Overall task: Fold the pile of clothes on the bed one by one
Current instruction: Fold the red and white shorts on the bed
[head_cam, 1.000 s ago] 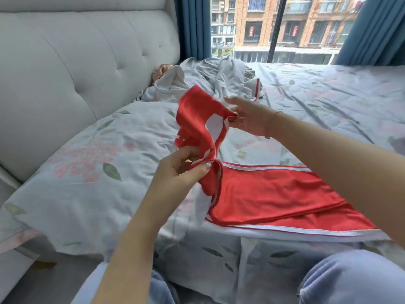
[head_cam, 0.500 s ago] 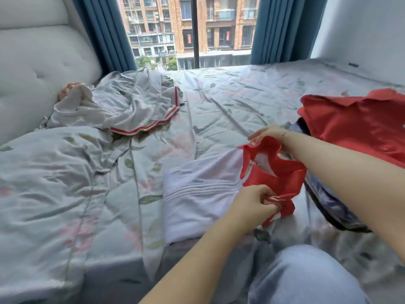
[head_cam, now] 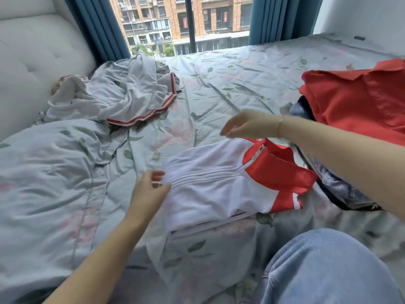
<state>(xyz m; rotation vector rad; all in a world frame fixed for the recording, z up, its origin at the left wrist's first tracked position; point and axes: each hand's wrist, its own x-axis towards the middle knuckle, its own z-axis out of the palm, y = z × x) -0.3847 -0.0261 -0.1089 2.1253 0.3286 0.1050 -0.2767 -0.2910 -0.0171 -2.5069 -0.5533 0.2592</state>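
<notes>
A folded white and red jacket [head_cam: 219,185] lies on the bed [head_cam: 230,84] in front of me, its red collar end to the right. My left hand [head_cam: 149,189] touches the jacket's left edge, thumb and fingers at the white fabric; whether it pinches the cloth I cannot tell. My right hand [head_cam: 247,123] hovers above the jacket's far edge, blurred, fingers loose and holding nothing. A crumpled grey garment with red and white trim [head_cam: 122,97] lies at the back left. A pile with a red garment [head_cam: 359,99] on top of dark denim [head_cam: 341,185] sits at the right.
A padded grey headboard [head_cam: 32,69] runs along the left. Blue curtains [head_cam: 98,25] frame a window at the back. My knee in light blue trousers [head_cam: 328,270] fills the lower right. A rumpled floral duvet [head_cam: 50,172] covers the left of the bed.
Both hands have let go of the red collar part, which now lies flat on the bed. My left hand moved to the jacket's left edge; my right hand lifted above it.
</notes>
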